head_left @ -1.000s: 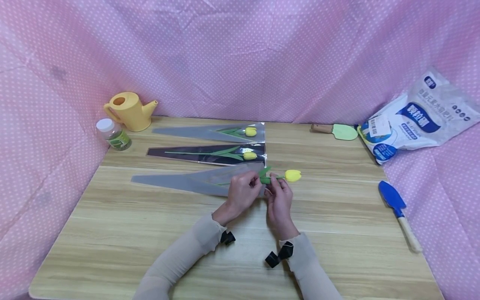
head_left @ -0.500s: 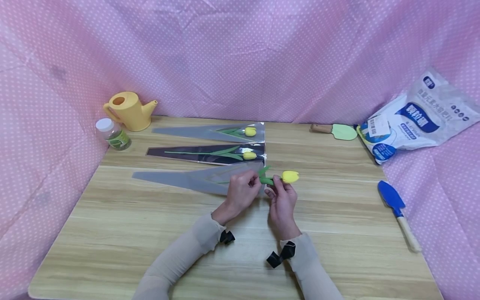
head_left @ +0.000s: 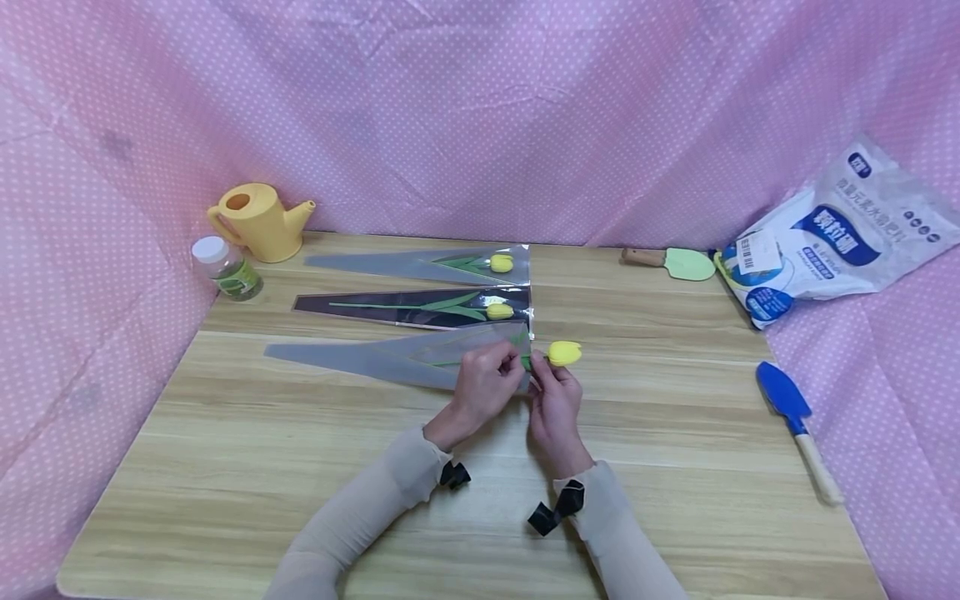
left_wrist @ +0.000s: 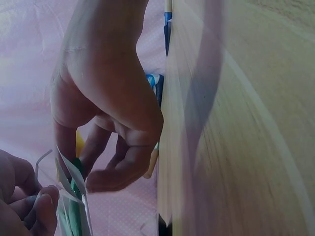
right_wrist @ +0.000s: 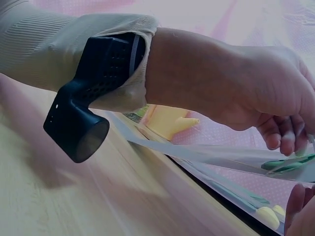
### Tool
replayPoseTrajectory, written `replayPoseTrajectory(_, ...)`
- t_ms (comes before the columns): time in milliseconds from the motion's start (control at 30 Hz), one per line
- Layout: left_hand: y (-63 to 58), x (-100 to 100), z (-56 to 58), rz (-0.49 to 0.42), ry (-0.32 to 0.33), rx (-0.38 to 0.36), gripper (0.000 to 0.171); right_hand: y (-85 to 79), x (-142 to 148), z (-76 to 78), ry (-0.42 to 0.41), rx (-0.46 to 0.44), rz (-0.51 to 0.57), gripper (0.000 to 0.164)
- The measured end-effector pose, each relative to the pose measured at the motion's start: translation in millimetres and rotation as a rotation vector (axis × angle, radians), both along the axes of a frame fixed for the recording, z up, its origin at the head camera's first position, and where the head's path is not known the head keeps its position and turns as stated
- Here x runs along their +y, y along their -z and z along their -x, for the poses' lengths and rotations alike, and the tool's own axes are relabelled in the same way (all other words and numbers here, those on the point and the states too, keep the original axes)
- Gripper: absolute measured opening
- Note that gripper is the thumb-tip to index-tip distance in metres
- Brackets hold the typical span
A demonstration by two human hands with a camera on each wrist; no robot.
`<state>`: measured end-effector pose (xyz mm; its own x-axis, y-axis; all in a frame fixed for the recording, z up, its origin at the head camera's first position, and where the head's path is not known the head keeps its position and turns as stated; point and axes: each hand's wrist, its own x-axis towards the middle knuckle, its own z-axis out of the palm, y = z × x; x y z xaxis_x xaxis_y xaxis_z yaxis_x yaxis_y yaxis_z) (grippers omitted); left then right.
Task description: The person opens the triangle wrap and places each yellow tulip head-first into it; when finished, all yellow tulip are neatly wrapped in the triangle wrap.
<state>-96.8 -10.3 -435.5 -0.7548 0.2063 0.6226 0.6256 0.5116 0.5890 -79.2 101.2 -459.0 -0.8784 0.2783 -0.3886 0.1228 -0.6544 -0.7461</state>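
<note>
A yellow tulip (head_left: 565,353) lies part way inside a clear, greyish tapered flower sleeve (head_left: 337,358), its bloom outside the wide right end. My left hand (head_left: 486,383) pinches the sleeve's edge near that opening. With thumb and fingers, my right hand (head_left: 555,404) holds the tulip just below the bloom. In the left wrist view, the green stem and leaf (left_wrist: 75,211) run between the sleeve's parted layers, beside my right hand (left_wrist: 103,93). The right wrist view shows my left hand (right_wrist: 280,98) above the sleeve; its fingertips are partly cut off.
Behind lie two more sleeved tulips, one in a dark sleeve (head_left: 360,304), one in a clear sleeve (head_left: 375,262). A yellow watering can (head_left: 262,225) and a jar (head_left: 232,271) stand back left. At right are a green trowel (head_left: 688,264), a blue trowel (head_left: 783,392) and a white bag (head_left: 825,242).
The tulip has slid left, deeper into the sleeve, its leaves now mostly inside. My right hand shifted right along the stem, then moved left with it. My left hand has stayed in place.
</note>
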Motion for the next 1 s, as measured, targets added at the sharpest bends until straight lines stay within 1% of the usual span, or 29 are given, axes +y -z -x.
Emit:
replayPoseTrajectory(133, 0.3, 0, -0.4, 0.003, 0.011, -0.001, 0.013, 1.9, -3, 0.4, 0.008, -0.011, -0.005, 0.004)
replayPoseTrajectory(333, 1.8, 0, 1.7, 0.011, 0.037, -0.012, 0.012, 3.9, -6, 0.4, 0.039, -0.006, -0.019, 0.011)
replayPoseTrajectory(400, 1.7, 0, 2.7, 0.009, 0.049, -0.024, 0.010, 5.2, -5, 0.5, 0.051, -0.005, -0.020, 0.009)
replayPoseTrajectory(533, 1.5, -2, 5.4, 0.000, 0.096, -0.068, 0.003, 5.8, -2, 1.0, 0.069, -0.014, -0.014, 0.006)
replayPoseTrajectory(633, -1.6, -6, 8.7, -0.010, 0.118, -0.080, 0.009, 4.8, 0, 1.1, 0.071, -0.026, -0.003, 0.005)
replayPoseTrajectory(700, -4.3, -12, 12.1, 0.000, 0.116, -0.068, 0.012, 4.0, 3, 0.9, 0.061, -0.035, 0.003, 0.006)
replayPoseTrajectory(767, -7.1, -18, 15.9, 0.042, 0.096, -0.052, 0.019, 3.3, 4, 0.8, 0.061, -0.038, 0.021, 0.009)
replayPoseTrajectory(833, -9.1, -24, 19.8, 0.128, 0.085, -0.062, 0.034, 2.8, 6, 0.6, 0.062, -0.043, 0.033, 0.014)
replayPoseTrajectory(933, -10.4, -31, 24.1, 0.336, 0.073, -0.141, 0.070, 2.9, 9, 0.6, 0.062, -0.047, 0.043, 0.026)
replayPoseTrajectory(1000, -9.7, -34, 26.2, 0.489, 0.086, -0.208, 0.094, 3.5, 11, 0.7, 0.055, -0.051, 0.042, 0.034)
